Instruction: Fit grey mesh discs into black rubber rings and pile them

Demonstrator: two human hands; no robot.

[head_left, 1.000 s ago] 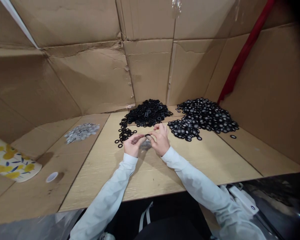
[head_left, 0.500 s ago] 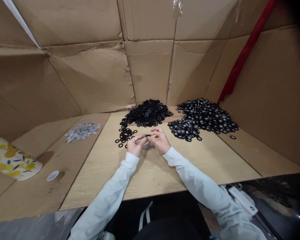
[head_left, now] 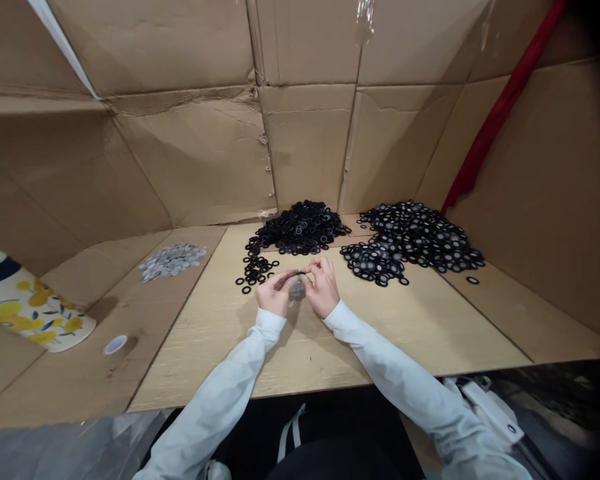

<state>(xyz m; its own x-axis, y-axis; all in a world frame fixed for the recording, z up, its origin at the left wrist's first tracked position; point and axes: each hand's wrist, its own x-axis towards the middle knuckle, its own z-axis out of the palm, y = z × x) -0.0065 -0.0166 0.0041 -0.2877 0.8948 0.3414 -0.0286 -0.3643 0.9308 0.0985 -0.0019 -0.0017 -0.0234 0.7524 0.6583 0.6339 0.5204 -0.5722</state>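
Hands: both bare, raised over the front-centre of the table [head_left: 325,373], fingertips nearly meeting. My L hand [head_left: 272,293] is pinching one edge of a black ring [head_left: 301,273] btwn thumb and fingers; my R hand [head_left: 324,287] is closed on the opposite edge, same grip. Two-sided hold prob. chosen so a pc. this small can't twist or slip; fingers hide most of it, so can't tell whether its centre is filled.

Below hands: a greyish cluster [head_left: 297,291], partly covered, contents n/c. Its spot right under the fingertips would suit a short reach.

Stock, rear centre: black-ring pile [head_left: 304,230], w/ loose rings [head_left: 255,271] strewn down its L side, near my L hand. Rear R: pile of rings w/ pale centres [head_left: 420,240], apart from the plain ones, presumably to avoid mix-ups; one stray ring [head_left: 473,281] lies just beside it. Far L: pale discs [head_left: 173,261] in a low spread, well apart from the black stock, prob. for same reason.

Misc.: patterned cup [head_left: 43,310] and small white round item [head_left: 115,345] sit L, out of the way of my forearms. Cardboard wall [head_left: 310,147] stands behind the piles, which I'd judge helps stop small pcs. rolling off.
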